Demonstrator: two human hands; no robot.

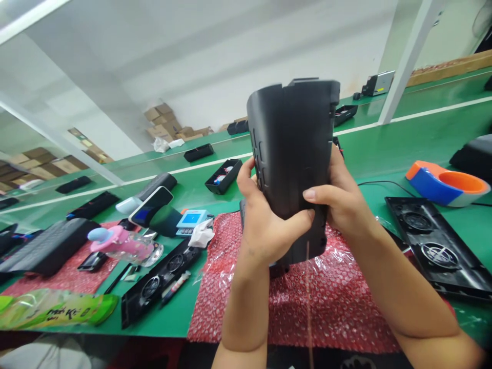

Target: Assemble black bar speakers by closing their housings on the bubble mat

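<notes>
A large black plastic housing (294,138) with a curved, smooth face is held upright in front of me, above the red bubble wrap (319,302). My left hand (265,215) is closed around its lower left side, the thumb lying across the near face. Gripping the right edge, my right hand (338,195) presses its thumb on the same face. The fingers behind the housing are mostly hidden. A row of slots shows along its left side.
To the right lie a black panel with round grilles (438,246) and an orange-and-blue tape dispenser (448,182). At left are another grille panel (161,279), a pink bottle (125,245), a phone (151,206), a light-blue device (193,221) and a green packet (57,309).
</notes>
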